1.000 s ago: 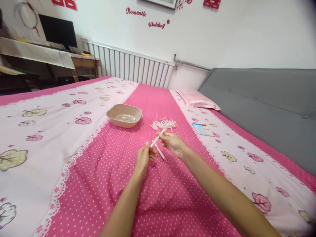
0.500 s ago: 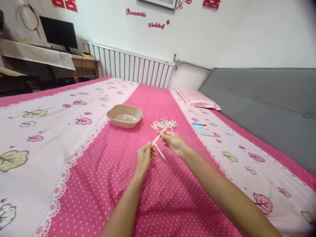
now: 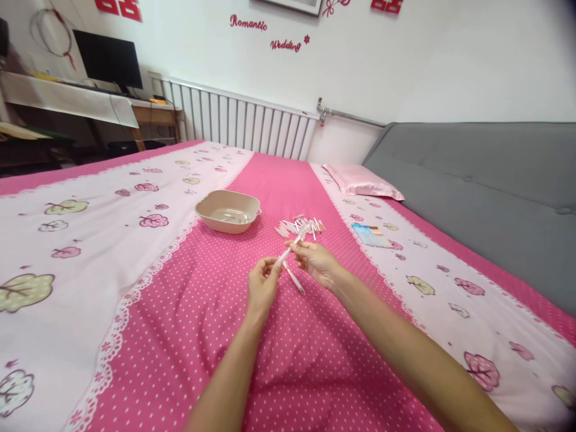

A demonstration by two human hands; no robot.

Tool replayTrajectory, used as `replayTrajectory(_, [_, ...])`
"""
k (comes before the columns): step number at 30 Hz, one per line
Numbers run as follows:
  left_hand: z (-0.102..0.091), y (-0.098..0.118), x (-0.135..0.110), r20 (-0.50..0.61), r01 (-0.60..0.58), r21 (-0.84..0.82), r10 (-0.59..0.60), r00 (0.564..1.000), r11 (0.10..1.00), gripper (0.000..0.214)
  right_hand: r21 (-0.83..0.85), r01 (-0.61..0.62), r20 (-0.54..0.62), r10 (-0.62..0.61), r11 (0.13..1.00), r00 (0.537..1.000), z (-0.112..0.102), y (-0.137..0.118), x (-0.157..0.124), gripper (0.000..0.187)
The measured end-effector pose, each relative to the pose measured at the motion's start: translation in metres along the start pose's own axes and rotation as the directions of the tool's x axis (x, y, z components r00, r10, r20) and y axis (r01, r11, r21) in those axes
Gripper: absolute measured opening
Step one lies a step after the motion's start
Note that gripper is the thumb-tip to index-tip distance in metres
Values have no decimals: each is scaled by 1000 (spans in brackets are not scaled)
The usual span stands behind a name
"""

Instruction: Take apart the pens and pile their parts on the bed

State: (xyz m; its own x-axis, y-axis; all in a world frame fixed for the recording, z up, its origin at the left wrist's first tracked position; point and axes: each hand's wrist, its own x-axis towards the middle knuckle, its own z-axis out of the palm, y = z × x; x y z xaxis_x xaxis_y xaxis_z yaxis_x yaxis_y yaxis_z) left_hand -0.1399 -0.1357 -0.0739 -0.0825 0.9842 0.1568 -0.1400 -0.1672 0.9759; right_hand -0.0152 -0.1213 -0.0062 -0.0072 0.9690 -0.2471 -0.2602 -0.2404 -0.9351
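Observation:
Between my two hands a slim, pale pink pen (image 3: 286, 254) is held at a slant above the bed. My left hand (image 3: 262, 284) pinches its lower end between thumb and fingers. Higher up the barrel, my right hand (image 3: 318, 261) grips it with thumb and forefinger, its other fingers curled. Under the hands, a second pen (image 3: 294, 279) with a white and pink barrel lies on the dotted pink bedspread (image 3: 207, 336). Just beyond them is a loose pile of pink and white pens (image 3: 288, 226), partly hidden by the held pen and my right hand.
A beige plastic basin (image 3: 227, 225) stands left of the pile. To the right, a row of blue, brown and peach pens (image 3: 371, 236) lies side by side. Farther back are a pink pillow (image 3: 362, 182), a grey headboard (image 3: 477, 174) and a white radiator (image 3: 234, 120).
My left hand's fingers have shifted their hold at the pen's lower end, the forefinger now lifted higher. The right hand keeps its grip, and the things on the bed have stayed put.

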Motion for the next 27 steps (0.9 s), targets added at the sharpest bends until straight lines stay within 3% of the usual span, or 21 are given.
replayTrajectory(9, [-2,1,-2,80,171,-79,-164,983,982,48,-6,8,21,-8,1000,1000,2,1,-2,6])
replayTrajectory(18, [0,0,0,9,26,-82,-25,1000,996,34,20,18,-21,-18,1000,1000,2,0,-1,8])
replayTrajectory(27, [-2,3,-2,59,169,-155,-161,985,973,47,70,109,-113,-100,992,988,-9,-10,7,12])
